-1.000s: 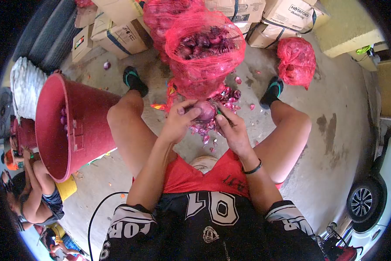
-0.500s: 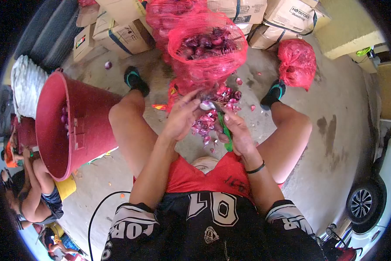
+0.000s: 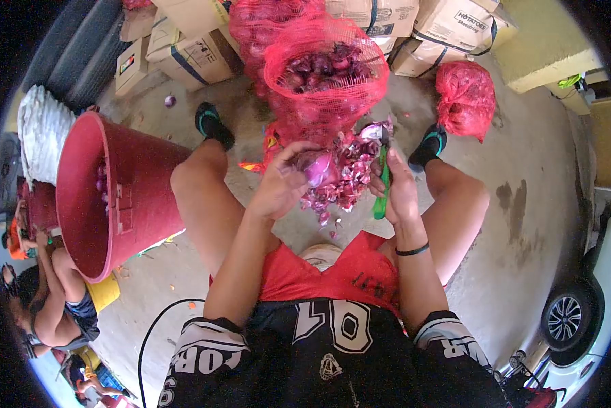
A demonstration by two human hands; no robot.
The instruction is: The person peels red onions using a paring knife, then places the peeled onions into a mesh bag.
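Observation:
My left hand point(image 3: 282, 180) is closed round a purple onion point(image 3: 318, 168), partly smeared by motion. To its right, my right hand point(image 3: 399, 187) grips a green-handled knife point(image 3: 382, 193), with a piece of onion skin near the blade's upper end. Loose purple peelings point(image 3: 347, 178) lie on the floor between and beyond my hands. Just past them stands an open red mesh sack point(image 3: 326, 109) with dark red onions point(image 3: 326, 66) inside. A large red tub point(image 3: 145, 197) lies tilted to my left, its mouth turned leftward, with a few onions point(image 3: 101, 183) visible in it.
Cardboard boxes point(image 3: 196, 60) stand behind the sack. A closed red mesh bag point(image 3: 465, 98) is by my right foot. One onion point(image 3: 170, 101) lies near my left foot. Another person point(image 3: 60, 299) sits at far left. A car wheel point(image 3: 565, 319) shows at lower right.
My right hand has moved right with the knife, away from my left hand. The onion in my left hand now shows more fully, and skin has come away near the blade.

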